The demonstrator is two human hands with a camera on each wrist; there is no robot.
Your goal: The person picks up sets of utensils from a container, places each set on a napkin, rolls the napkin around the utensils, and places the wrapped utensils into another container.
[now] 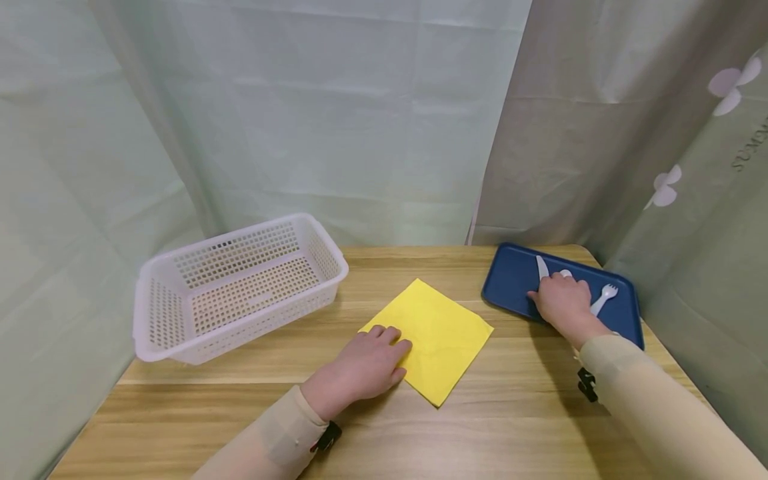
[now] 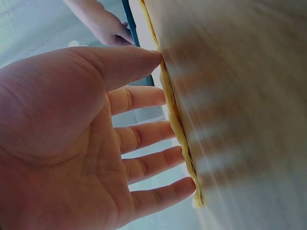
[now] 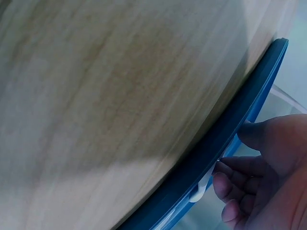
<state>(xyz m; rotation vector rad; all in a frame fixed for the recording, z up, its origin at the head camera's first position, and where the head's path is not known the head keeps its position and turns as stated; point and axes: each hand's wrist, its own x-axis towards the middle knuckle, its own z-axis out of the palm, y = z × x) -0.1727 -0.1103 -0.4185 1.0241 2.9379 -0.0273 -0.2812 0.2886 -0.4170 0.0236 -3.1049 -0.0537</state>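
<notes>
A folded square yellow cloth lies flat on the wooden table. The fingertips of my left hand rest on its left corner, and the left wrist view shows the fingers spread and nearly straight along its thin edge. On the right, my right hand reaches down into a blue tray, its thumb apart from the bent fingers. White plastic cutlery lies there: a knife and a fork, plus a rounded white end beyond the fingers. A white handle shows close to the fingertips.
A white perforated basket stands at the left of the table. Pale curtains hang behind and along both sides. The blue tray sits near the table's right back corner.
</notes>
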